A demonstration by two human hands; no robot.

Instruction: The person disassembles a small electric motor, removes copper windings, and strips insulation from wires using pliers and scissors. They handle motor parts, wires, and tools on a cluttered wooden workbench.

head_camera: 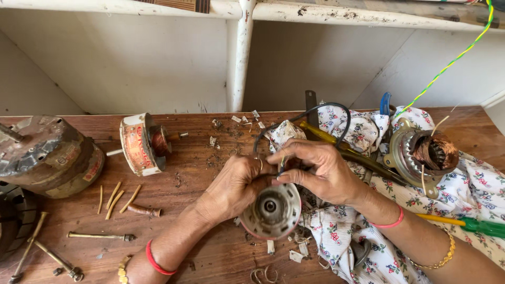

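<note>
A small round metal motor body (271, 210) sits between both hands at the middle of the wooden workbench (200, 247). My left hand (236, 186) wraps around its left side and top. My right hand (321, 171) reaches over from the right, with its fingertips pinched at the top of the motor where a black wire (315, 111) comes out. The black wire loops up and back over a flowered cloth (363, 231).
A motor stator with copper windings (423, 155) lies on the cloth at right, beside a green-handled screwdriver (473, 225). A wound rotor with a shaft (143, 143) and a rusty motor housing (50, 156) lie at left. Long bolts (100, 236), yellow sleeve pieces (114, 199) and paper scraps litter the bench.
</note>
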